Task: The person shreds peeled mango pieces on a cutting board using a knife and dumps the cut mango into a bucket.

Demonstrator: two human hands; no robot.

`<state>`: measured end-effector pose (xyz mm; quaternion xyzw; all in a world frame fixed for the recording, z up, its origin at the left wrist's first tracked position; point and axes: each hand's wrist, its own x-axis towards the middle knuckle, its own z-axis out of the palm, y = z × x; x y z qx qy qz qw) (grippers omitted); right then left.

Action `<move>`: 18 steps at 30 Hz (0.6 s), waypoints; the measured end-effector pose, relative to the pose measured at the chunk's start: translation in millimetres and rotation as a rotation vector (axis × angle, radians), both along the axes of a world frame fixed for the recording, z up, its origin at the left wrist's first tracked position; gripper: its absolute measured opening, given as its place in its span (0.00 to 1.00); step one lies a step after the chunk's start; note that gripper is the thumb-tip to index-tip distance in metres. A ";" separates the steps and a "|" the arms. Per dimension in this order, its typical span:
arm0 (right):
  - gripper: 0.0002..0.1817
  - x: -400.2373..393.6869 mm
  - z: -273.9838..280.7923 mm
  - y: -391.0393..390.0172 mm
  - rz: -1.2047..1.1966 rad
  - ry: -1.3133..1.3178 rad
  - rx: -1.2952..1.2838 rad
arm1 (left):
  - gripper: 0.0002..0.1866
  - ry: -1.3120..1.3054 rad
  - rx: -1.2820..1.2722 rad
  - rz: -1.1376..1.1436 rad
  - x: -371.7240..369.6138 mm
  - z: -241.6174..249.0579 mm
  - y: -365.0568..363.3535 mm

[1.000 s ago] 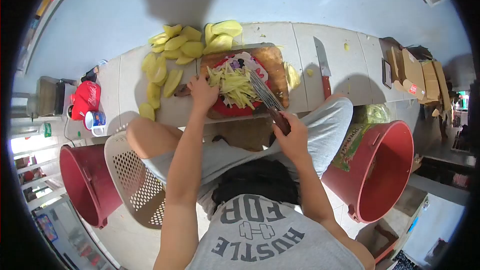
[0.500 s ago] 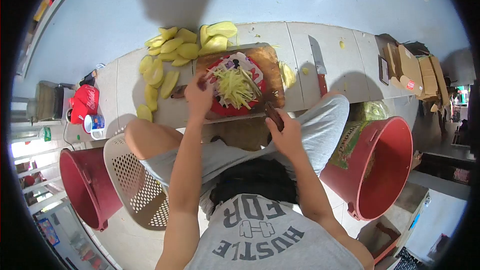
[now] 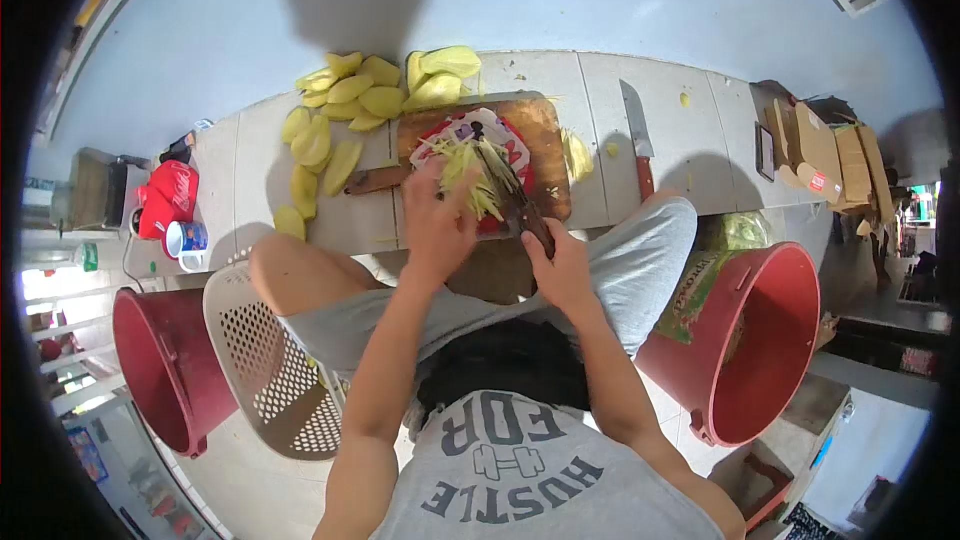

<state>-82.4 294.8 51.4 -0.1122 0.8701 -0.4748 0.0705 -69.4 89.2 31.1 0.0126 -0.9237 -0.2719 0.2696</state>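
Observation:
My right hand (image 3: pixel 557 265) is wrapped round the dark handle of a knife (image 3: pixel 515 195), whose blade lies over a heap of pale green-yellow shreds (image 3: pixel 461 162). The shreds rest on a red and white patterned plate (image 3: pixel 518 152) on a wooden cutting board (image 3: pixel 549 168). My left hand (image 3: pixel 437 223) is at the near left edge of the heap, fingers partly spread over the shreds; what lies under the fingertips is hidden. Left of the board, a brown wooden handle (image 3: pixel 376 180) sticks out. Peeled yellow-green pieces (image 3: pixel 312 140) lie further left.
Another knife (image 3: pixel 637 140) lies on the tiled counter (image 3: pixel 600 80) to the right. Cardboard (image 3: pixel 820 145) is at the far right. A red bin (image 3: pixel 765 340) stands right, another red bin (image 3: pixel 175 360) left, beside a perforated basket (image 3: pixel 262 360). A mug (image 3: pixel 187 240) stands at left.
My left hand has moved right and nearer, from the plate's left edge onto the shreds. The knife in my right hand has swung up, its blade now over the heap.

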 end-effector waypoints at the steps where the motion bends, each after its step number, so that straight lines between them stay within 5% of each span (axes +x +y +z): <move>1: 0.16 -0.1 1.4 -1.8 0.007 0.001 -0.002 | 0.34 0.001 -0.002 0.007 1.2 3.1 10.4; 6: 0.17 0.8 4.5 0.1 0.028 -0.152 -0.023 | 0.46 -0.069 -0.186 -0.115 -1.7 -10.6 23.4; 18: 0.16 2.8 -1.3 15.5 -0.044 -0.232 -0.172 | 0.47 -0.085 -0.121 -0.043 -5.3 -25.4 32.3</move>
